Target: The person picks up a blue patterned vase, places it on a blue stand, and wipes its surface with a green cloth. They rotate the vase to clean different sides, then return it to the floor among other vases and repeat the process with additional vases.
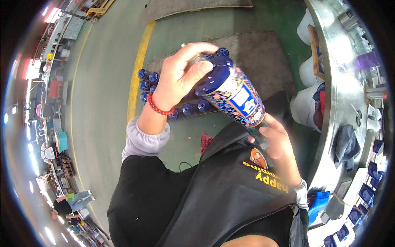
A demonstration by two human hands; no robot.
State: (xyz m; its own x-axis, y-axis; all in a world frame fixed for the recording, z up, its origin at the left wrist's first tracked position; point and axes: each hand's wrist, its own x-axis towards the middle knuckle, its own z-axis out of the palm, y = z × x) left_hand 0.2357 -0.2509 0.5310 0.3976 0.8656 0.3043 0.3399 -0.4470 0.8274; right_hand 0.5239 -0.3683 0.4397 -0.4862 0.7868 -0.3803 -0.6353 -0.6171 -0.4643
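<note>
I hold a blue glass bottle (pixel 236 96) aslant in front of me. Its middle has a many-coloured floral pattern and a blue-and-white panel. My left hand (pixel 183 70), a red braided bracelet at the wrist, is closed on the bottle's plain blue upper end, thumb on the near side. At the lower end my right hand (pixel 273 138) has its fingers and thumb closed about a narrow dark part, slightly blurred; I cannot tell whether that is the bottle's neck or a separate thing. Beyond my left hand, several similar blue bottles (pixel 187 109) stand together low down.
A brown mat (pixel 263 57) lies on the green floor, a yellow line (pixel 142 61) beside it. At right runs a metal worktable (pixel 325 136) with scissors (pixel 358 117) and a dark cloth (pixel 345 144). White buckets (pixel 302 105) stand beneath it. Another person (pixel 68 206) is far left.
</note>
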